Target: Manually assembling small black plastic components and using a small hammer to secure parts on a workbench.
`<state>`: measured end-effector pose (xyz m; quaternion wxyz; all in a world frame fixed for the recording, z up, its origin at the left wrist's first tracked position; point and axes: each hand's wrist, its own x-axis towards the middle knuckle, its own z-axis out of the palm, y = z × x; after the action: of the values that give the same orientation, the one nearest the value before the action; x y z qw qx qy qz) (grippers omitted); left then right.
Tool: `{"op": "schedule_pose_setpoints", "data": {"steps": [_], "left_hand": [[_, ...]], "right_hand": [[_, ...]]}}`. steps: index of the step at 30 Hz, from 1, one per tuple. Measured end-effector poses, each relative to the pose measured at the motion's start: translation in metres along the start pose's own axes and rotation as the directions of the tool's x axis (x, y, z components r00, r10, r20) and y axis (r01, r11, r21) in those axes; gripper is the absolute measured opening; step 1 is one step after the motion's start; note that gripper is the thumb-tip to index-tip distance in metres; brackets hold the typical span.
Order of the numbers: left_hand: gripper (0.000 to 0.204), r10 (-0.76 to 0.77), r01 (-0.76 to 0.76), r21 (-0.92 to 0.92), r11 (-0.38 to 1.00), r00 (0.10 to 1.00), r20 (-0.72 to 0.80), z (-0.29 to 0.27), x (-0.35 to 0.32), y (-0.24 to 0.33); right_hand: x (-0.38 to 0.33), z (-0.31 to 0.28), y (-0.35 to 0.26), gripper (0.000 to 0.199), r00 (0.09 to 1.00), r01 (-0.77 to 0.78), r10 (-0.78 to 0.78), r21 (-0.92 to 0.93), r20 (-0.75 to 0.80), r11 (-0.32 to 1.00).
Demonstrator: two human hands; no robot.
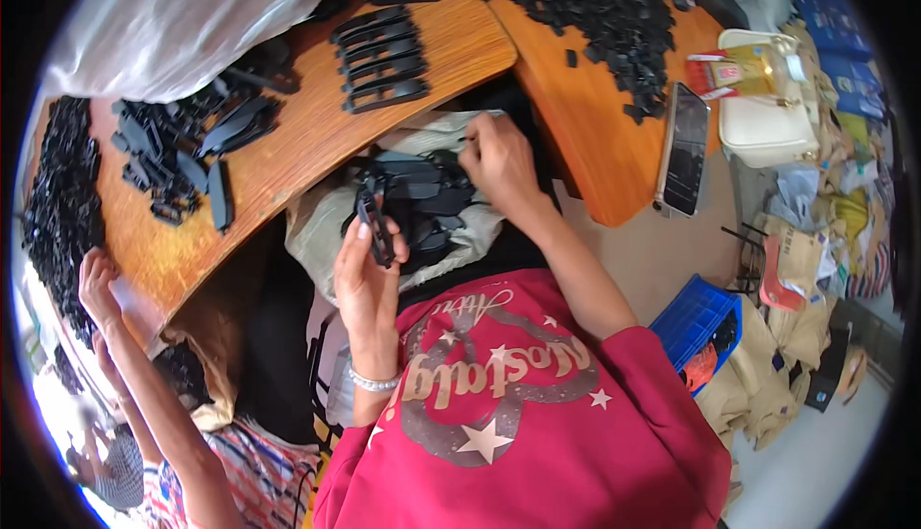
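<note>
My left hand [363,275] pinches a long black plastic part [376,227] upright between thumb and fingers, above an open whitish sack [321,227]. Inside the sack lie several similar black plastic parts [427,184], elongated, some with rounded ends. At the sack's far right edge is my right hand [504,163], its fingers curled and closed. What those fingertips hold, if anything, is too small to make out. On the wooden table [460,40] ahead, a row of black parts [384,59] lies side by side.
Loose black parts [182,155] and a large plastic bag [192,21] cover the table's left. A heap of small black pieces [585,11] lies far right, near a phone [683,150] and white bag [767,126]. A co-worker's arm [158,404] reaches in; a blue crate [693,328] stands right.
</note>
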<state>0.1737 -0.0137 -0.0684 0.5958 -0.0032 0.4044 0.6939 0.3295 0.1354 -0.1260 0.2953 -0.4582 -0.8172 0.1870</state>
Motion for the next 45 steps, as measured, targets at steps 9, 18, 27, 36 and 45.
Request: {"op": "schedule_pose_setpoints", "data": {"steps": [9,18,27,36,45], "left_hand": [[0.040,-0.034,0.026,0.124,0.992,0.998,0.061,0.027,-0.004,0.001],[0.039,0.030,-0.066,0.183,0.981,0.981,0.191,0.036,-0.017,-0.001],[0.038,0.114,-0.123,0.431,0.894,0.992,0.046,0.033,-0.022,-0.007],[0.038,0.054,-0.091,0.386,0.918,0.993,0.104,0.036,-0.018,0.001],[0.024,0.097,-0.189,0.734,0.652,0.981,0.167,0.042,0.000,0.029]], "right_hand": [[-0.011,-0.057,-0.086,0.015,0.963,-0.269,0.196,0.690,0.184,0.672],[-0.012,-0.062,-0.095,0.023,0.981,0.163,-0.099,0.445,-0.165,0.881],[-0.017,-0.052,-0.092,0.035,0.930,0.361,-0.322,0.287,-0.176,0.887],[-0.019,-0.065,-0.089,0.042,0.930,0.314,-0.352,0.268,0.107,0.911],[0.001,-0.071,-0.070,0.033,0.908,0.309,-0.371,0.287,0.194,0.907]]}}
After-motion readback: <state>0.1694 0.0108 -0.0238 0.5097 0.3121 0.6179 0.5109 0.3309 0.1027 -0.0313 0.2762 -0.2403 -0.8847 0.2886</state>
